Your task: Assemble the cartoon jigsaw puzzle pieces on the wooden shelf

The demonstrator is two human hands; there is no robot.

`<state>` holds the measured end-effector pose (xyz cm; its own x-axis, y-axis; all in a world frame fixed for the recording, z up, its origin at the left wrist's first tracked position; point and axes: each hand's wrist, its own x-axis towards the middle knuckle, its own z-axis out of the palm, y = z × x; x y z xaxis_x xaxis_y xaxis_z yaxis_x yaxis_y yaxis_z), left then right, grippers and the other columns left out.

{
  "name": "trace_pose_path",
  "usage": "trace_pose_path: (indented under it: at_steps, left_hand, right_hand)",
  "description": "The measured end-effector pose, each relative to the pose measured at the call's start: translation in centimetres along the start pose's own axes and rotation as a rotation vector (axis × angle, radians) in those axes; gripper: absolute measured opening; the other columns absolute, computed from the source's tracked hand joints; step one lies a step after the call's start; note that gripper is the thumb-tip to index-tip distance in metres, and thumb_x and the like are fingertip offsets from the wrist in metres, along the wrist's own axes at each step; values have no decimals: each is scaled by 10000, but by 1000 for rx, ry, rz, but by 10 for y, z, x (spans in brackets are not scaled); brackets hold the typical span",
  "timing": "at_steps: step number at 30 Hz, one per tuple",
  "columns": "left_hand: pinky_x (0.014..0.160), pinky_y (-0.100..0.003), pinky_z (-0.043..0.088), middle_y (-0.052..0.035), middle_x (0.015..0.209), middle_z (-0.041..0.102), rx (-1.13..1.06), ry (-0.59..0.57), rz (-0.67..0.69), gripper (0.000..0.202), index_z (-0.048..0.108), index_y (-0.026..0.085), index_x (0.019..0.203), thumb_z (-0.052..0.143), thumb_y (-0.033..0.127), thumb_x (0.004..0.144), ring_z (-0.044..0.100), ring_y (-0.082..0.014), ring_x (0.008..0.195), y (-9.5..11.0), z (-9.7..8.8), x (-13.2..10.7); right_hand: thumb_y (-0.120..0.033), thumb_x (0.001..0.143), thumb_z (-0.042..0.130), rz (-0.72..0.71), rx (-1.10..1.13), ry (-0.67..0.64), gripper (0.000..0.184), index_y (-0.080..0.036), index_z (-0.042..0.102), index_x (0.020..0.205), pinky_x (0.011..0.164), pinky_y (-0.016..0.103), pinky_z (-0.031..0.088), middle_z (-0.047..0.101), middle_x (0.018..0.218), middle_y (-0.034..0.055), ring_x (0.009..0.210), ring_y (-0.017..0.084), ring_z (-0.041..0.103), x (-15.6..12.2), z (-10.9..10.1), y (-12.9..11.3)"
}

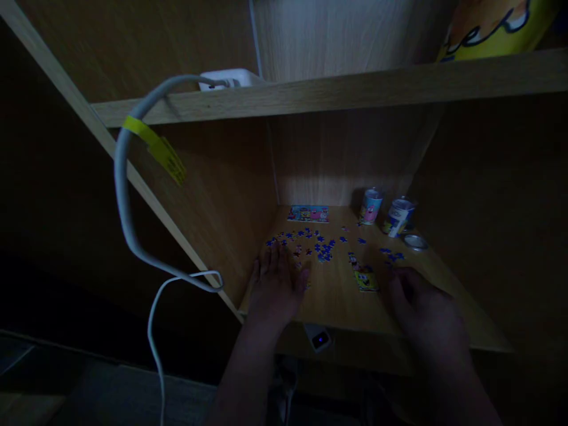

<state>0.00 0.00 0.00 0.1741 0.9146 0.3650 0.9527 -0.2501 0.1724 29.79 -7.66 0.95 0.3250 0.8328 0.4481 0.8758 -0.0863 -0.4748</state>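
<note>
My left hand (276,285) lies palm down on the wooden shelf with its fingers stretched out, at the near side of scattered jigsaw pieces (325,251), mostly showing blue backs. My right hand (423,299) is curled, thumb and forefinger drawn together, close to a smaller group of blue pieces (392,255). Whatever may be between those fingertips is too dark to see. Between my hands sits a partly joined jigsaw (365,280) with a yellow cartoon face. A printed picture strip (308,213) rests at the back of the shelf.
Two printed cans, one pink and blue (370,206) and one blue and white (398,218), stand at the back right near a round metal lid (415,242). A white cable (124,195) with a yellow tag loops down at left from a white power strip (231,78) on the upper shelf.
</note>
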Motion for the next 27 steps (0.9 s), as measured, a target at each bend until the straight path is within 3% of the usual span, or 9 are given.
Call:
trace_pose_path:
  at_steps: [8,14,18,22,27]
  left_hand:
    - [1384,-687,303,-256,1783,464,4,-49,-44,793,532,75,1693,443,652,1156,374,-475,1696,4,-1,15]
    - [1346,-678,377,-250,1545,692,56,55,-49,552,696,80,1474,509,495,1163,589,-437,1505,15,-13,11]
    - [1276,-639,470,-245,1409,735,68,87,-53,468,752,89,1322,511,459,1166,652,-420,1374,15,-14,10]
    - [1204,-603,536,-286,1448,699,81,104,-87,557,733,43,1361,538,520,1149,636,-447,1363,12,-12,9]
    - [1263,-642,480,-265,1436,727,17,86,-40,507,716,80,1399,539,486,1152,632,-434,1407,10,-12,10]
  right_hand:
    - [-522,1098,504,21,39,-12,426,-232,816,1102,576,338,467,841,887,113,669,274,761,1,-1,1]
    - [-525,1098,495,29,59,-30,441,-222,814,1085,600,338,471,840,864,104,673,271,761,2,-4,-2]
    - [-509,1109,489,23,52,-15,431,-223,812,1087,614,333,468,848,900,106,673,261,759,2,-4,-4]
    - [-494,1112,496,22,35,-20,415,-226,812,1088,594,327,439,832,855,99,651,255,745,1,-3,-2]
    - [-491,1111,500,23,39,-31,417,-219,815,1079,603,325,440,836,869,103,656,248,745,2,-2,-1]
